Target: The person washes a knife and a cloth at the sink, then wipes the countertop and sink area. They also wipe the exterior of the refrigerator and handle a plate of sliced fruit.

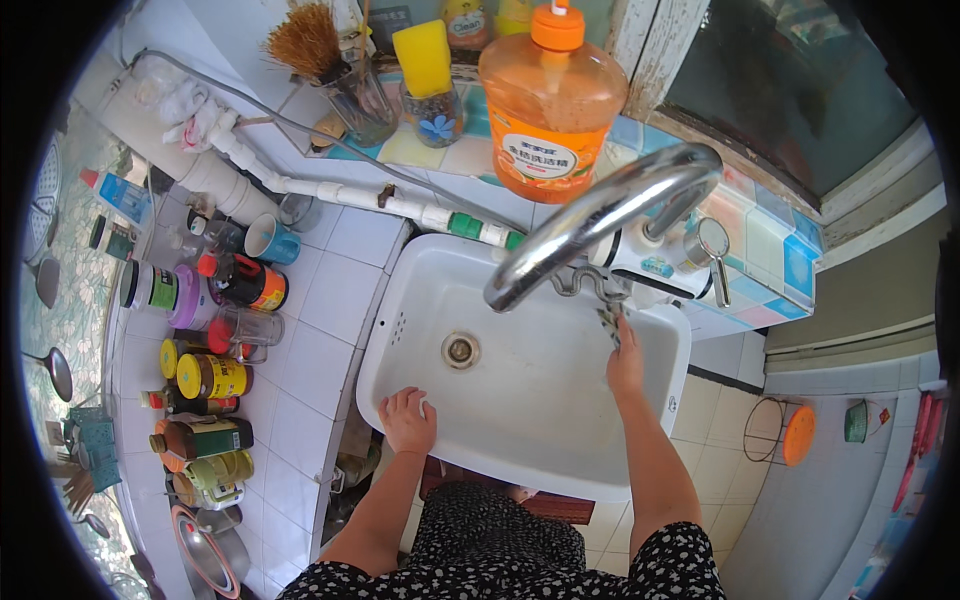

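On the near rim of the sink (530, 400), the left hand's (407, 420) grip spreads loosely; at its far-right corner, the right hand (625, 357) meets a patterned item (608, 324), closure unclear; slack fingers might drop it.

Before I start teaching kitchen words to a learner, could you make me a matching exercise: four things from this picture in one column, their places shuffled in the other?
Things
1. Yellow block-shaped sponge
2. Round metal drain
3. Curved chrome faucet
4. The person's bare left hand

Places
A. Arching above the white, round-cornered sink
B. At the near left corner of the sink
C. Upright in a clear glass with a blue flower
D. Set into the sink's floor, left of its middle

Right pairs: 1-C, 2-D, 3-A, 4-B
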Demonstrator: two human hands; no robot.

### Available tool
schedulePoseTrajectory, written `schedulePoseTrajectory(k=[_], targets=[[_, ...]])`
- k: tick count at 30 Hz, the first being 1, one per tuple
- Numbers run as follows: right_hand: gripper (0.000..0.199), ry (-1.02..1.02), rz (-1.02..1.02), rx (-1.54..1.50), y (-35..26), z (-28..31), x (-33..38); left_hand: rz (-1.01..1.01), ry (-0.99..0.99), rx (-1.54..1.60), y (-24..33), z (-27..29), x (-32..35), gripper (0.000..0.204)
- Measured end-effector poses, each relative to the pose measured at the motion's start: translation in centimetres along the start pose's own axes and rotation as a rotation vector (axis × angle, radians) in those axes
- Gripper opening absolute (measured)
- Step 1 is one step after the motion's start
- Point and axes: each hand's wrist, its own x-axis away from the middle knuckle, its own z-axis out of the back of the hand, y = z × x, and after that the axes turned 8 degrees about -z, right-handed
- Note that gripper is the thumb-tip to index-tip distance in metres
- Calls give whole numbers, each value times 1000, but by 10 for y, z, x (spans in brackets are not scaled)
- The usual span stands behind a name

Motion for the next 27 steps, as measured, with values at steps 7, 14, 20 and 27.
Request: schedulePoseTrajectory(k=[7,14,20,27], targets=[[57,-447,-782,-1148,-81,-91,53,24,-54,54,-1,5,0,17],[55,151,-437,-1065,-201,-179,-9,18,-142,145,-8,7,-3,20],[59,383,-344,-478,-245,-253,-65,-10,-109,215,-16,7,-6,20],[73,-81,249,-200,-260,-294,-44,-51,-132,239,-20,10,-10,20]])
